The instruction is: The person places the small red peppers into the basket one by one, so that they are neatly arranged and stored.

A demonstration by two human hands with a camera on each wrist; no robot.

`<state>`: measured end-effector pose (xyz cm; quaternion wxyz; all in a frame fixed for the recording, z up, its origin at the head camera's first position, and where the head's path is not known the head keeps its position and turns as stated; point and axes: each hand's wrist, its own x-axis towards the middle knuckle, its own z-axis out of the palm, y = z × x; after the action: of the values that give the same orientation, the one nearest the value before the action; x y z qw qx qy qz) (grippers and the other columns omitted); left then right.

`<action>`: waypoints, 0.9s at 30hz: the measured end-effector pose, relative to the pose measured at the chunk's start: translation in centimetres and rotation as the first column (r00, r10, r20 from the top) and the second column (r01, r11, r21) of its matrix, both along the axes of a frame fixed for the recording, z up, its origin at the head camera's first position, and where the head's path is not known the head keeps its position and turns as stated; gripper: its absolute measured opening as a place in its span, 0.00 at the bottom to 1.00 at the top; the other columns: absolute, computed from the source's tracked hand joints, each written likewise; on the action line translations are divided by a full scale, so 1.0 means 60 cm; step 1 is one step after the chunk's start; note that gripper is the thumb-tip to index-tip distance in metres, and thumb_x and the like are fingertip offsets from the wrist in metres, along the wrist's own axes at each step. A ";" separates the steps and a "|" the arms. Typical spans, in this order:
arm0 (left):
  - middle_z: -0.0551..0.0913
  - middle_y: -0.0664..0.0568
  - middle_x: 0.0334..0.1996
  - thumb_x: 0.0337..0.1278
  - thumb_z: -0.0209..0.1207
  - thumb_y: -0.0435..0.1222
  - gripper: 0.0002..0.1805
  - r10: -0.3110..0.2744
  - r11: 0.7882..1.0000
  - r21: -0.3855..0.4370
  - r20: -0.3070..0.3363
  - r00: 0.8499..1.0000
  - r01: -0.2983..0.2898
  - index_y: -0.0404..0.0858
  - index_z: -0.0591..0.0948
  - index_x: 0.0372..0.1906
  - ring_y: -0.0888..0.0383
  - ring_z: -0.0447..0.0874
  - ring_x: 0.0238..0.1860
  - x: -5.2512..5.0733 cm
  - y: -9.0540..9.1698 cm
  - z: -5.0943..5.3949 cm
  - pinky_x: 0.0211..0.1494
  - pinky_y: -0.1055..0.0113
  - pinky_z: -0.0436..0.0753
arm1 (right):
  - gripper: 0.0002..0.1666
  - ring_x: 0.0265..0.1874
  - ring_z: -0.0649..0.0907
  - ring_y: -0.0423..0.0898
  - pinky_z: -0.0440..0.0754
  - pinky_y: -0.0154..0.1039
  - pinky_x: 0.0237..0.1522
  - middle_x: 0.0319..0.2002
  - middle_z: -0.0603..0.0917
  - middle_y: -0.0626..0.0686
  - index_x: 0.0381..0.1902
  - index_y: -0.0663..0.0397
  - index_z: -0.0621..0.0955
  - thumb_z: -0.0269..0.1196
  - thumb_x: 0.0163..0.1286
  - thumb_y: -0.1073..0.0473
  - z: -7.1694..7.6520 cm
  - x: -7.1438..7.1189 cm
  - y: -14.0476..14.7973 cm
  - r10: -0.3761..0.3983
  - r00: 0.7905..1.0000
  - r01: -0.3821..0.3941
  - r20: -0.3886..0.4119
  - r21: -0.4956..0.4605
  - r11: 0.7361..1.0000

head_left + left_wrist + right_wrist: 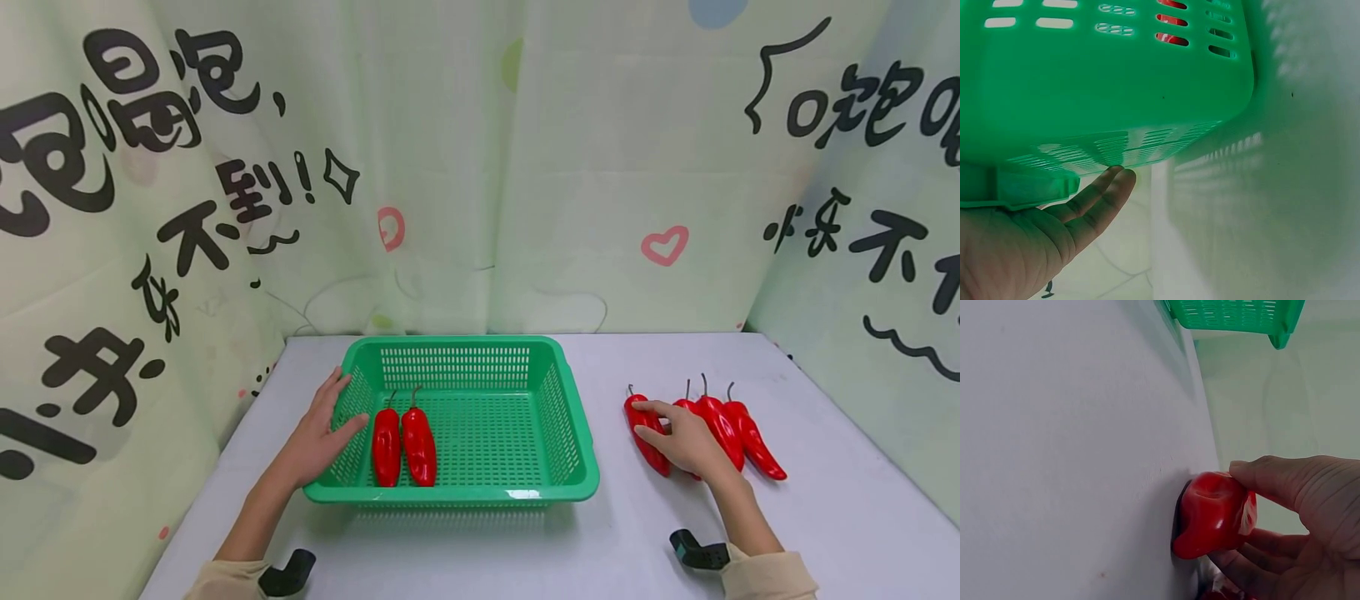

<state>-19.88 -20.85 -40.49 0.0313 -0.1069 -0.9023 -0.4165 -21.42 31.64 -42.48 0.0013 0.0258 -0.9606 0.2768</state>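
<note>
Two red peppers (386,447) stand side by side in the left part of the green basket (480,493). My left hand (318,440) rests on the basket's left side; in the left wrist view its fingers (1094,209) lie against the outer wall. On the right, my right hand (684,435) holds the leftmost pepper (651,454) of a group on the table. The right wrist view shows thumb and fingers on either side of that pepper (1210,512), the hand (1310,519) being at its right.
More red peppers (753,437) lie just right of my right hand, partly behind it. The white table (525,558) ends at a printed curtain (585,167) behind and at the sides. Dark wrist devices (697,551) sit at both sleeves.
</note>
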 end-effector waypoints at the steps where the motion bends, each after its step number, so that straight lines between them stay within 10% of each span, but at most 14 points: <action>1: 0.42 0.36 0.82 0.74 0.55 0.44 0.41 0.001 1.000 0.000 0.001 1.000 -0.001 0.31 0.51 0.80 0.30 0.46 0.79 0.000 0.000 0.000 0.71 0.27 0.58 | 0.33 0.52 0.78 0.71 0.89 0.52 0.37 0.59 0.76 0.76 0.67 0.62 0.77 0.70 0.67 0.55 0.000 0.000 0.000 -0.001 1.000 0.001 0.000 -0.002 1.000; 27: 0.42 0.36 0.82 0.74 0.55 0.43 0.41 -0.018 1.000 0.020 -0.014 1.000 0.018 0.30 0.52 0.80 0.31 0.44 0.80 0.000 -0.001 0.001 0.72 0.27 0.58 | 0.35 0.50 0.77 0.67 0.89 0.46 0.33 0.59 0.75 0.74 0.68 0.62 0.74 0.69 0.67 0.55 0.009 0.005 -0.010 -0.073 0.997 0.073 0.007 -0.075 0.995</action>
<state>-19.87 -20.90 -40.44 0.0350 -0.1178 -0.8968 -0.4251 -21.12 31.02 -41.95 0.0102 -0.0099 -0.9498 0.3126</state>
